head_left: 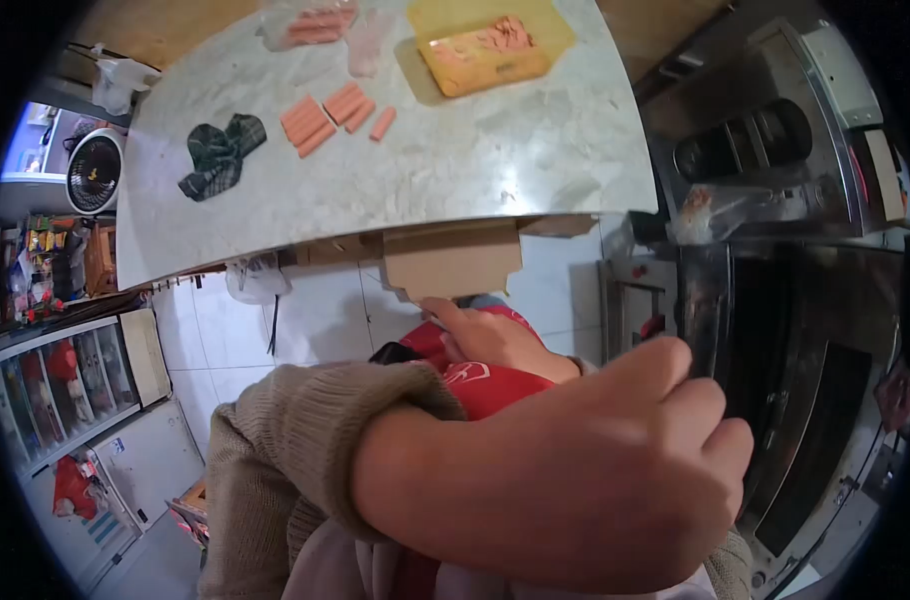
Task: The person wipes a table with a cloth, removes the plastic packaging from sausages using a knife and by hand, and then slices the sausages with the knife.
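My left hand is large in the foreground, reaching across my body with its fingers curled closed. It lies over my right forearm, close to the right sleeve; whatever is inside the fingers is hidden. Beyond it, my right hand is held low in front of my red apron. Its index finger stretches out to the left beside the lower edge of a brown cardboard piece, and whether they touch I cannot tell. A beige knitted sleeve is bunched around my left forearm.
On the marble table lie several sausages, a dark checked cloth, a bag of sausages, and a yellow tray of pink pieces. A metal appliance stands right; a fan and drinks fridge stand left.
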Tool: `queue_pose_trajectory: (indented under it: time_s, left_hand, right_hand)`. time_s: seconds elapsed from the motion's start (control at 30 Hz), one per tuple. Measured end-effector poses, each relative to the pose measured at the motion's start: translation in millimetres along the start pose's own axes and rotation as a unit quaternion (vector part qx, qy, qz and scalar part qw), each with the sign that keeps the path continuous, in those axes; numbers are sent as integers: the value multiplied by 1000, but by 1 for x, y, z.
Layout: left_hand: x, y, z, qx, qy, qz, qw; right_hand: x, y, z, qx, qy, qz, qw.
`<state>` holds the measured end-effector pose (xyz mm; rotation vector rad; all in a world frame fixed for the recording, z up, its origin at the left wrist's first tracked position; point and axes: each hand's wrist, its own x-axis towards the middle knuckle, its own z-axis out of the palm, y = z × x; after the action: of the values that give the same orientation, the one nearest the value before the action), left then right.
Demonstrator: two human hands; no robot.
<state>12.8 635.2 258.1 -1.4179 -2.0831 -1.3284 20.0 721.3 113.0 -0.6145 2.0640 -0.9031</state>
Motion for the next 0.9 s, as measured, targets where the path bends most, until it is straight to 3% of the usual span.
queue_pose_trajectory:
  time_s: [0.2,0.37,0.43,0.6,0.7,0.73,0.83,0.9]
  left_hand:
    - [3,35,1,123,61,68,988]
    - [-1,52,3,37,-8,33,999]
    - [0,55,4,7,-38,22,999]
    - [5,60,0,-19,-37,-8,999]
    - [23,60,-1,-180,-18,-99,979]
    - [32,58,-4,-171,-13,-96,981]
    - [63,55,-18,-381,-81,-132,911]
    - [78,51,-17,-401,-73,-135,903]
  right_hand:
    - [-24,-2,12,-24,55,-38,997]
    - [-30,5,17,-15,89,-113,989]
    - [-29,15,18,14,102,-76,992]
    - [-26,24,-2,-27,157,-118,980]
    - [-18,38,-11,-58,149,-105,982]
    - [-16,40,-18,-70,144,-93,983]
    - [-13,36,-42,-69,90,-66,991]
    - [-10,39,-52,-69,62,-49,995]
